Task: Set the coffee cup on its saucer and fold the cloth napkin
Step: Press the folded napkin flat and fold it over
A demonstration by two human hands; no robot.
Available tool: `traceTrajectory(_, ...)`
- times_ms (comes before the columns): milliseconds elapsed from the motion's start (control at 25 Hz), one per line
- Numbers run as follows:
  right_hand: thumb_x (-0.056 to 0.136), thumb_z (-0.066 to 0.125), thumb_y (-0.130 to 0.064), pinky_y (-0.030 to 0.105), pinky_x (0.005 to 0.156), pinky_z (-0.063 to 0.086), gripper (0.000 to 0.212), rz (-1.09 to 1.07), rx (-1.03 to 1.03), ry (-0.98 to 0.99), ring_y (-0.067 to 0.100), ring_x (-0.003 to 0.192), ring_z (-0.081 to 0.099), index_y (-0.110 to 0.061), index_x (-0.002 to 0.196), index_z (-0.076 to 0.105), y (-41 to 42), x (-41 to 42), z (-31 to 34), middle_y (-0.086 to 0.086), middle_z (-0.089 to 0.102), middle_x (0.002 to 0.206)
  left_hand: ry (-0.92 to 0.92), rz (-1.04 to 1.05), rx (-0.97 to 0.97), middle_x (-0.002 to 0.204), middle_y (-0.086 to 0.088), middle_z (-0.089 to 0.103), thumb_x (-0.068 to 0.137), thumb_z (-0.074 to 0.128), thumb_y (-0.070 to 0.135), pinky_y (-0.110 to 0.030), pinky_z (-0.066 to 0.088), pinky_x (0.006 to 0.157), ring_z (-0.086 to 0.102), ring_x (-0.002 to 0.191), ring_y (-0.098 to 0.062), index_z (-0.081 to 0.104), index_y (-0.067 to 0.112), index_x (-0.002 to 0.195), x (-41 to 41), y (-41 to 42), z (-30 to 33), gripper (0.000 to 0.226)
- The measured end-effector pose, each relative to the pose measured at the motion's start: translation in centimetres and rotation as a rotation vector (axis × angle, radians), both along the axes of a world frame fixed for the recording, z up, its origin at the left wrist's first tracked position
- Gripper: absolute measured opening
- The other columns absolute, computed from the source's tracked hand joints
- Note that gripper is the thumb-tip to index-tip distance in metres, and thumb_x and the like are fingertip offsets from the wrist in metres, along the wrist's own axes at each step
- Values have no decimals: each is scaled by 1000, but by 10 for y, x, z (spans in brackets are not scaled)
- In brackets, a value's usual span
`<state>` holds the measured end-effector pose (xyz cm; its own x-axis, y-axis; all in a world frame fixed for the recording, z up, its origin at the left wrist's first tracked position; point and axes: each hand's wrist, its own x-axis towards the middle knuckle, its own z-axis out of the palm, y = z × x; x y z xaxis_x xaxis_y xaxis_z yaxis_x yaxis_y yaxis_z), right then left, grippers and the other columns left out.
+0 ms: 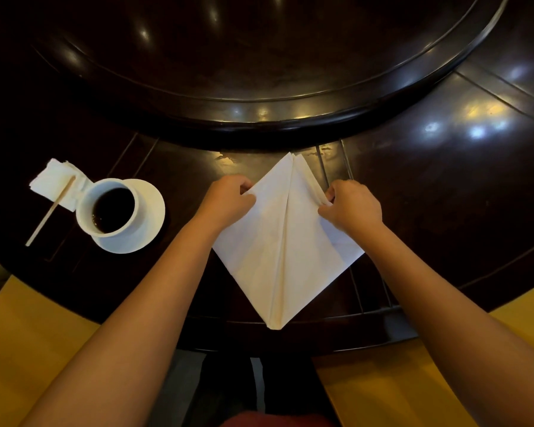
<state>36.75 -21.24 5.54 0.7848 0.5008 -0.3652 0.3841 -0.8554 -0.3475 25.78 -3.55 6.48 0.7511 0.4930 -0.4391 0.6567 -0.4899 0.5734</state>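
Layers of the cloth napkin (285,241), pinched at each side edge by my left hand (228,200) and right hand (350,206), could slip and skew the centre crease.

We see our white coffee cup (107,208) of black coffee upright on its saucer (150,211), white cloth napkin (285,241) folded kite-shaped, lying flat.

Both hands pinch kite-folded napkin (285,238) edges: left hand (228,200), right hand (350,206); cup (110,208) on saucer (150,201).
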Motion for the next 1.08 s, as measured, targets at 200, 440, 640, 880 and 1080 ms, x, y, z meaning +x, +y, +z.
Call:
traceTrajectory(200, 83, 64, -19, 34, 71, 49, 19, -53, 76, 133, 23, 75, 57, -8, 95, 56, -6, 1, 0, 5, 56, 80, -90, 44, -44, 94, -1, 58, 87, 58, 10, -17, 41, 63, 54, 87, -14, 61, 15, 95, -4, 5, 17, 9)
traceTrajectory(440, 81, 64, -17, 38, 70, 49, 4, -94, 539, 16, 19, 71, 57, -13, 81, 64, -5, 18, 57, 3, 62, 75, -369, 71, 37, 80, 7, 59, 84, 61, 11, -17, 40, 61, 55, 76, -7, 60, 18, 84, -6, 21, 66, 7)
traceTrajectory(640, 75, 63, -6, 28, 66, 42, 7, 146, 844, -341, 14, 71, 54, -12, 77, 65, -13, 9, 127, 0, 60, 76, -709, -20, 262, 79, 2, 58, 78, 62, 5, -15, 40, 70, 54, 77, -9, 60, 11, 81, -29, 22, 120, 7)
traceTrajectory(880, 77, 53, -33, 33, 108, 17, 50, 520, 273, 19, 5, 126, 37, -36, 127, 48, -74, -44, 77, -13, 51, 130, -285, -607, 291, 146, -1, 38, 80, 58, 26, -32, 25, 111, 31, 135, -11, 36, 25, 140, -111, 8, 56, 63)
traceTrajectory(1080, 90, 18, -44, 47, 116, 0, 59, 234, 178, -44, 9, 140, -2, -24, 145, 13, -41, -94, 9, -9, 5, 151, -161, -470, 410, 155, 0, 14, 93, 25, 42, -45, 9, 113, 7, 141, -10, 12, 17, 148, -103, -35, -2, 62)
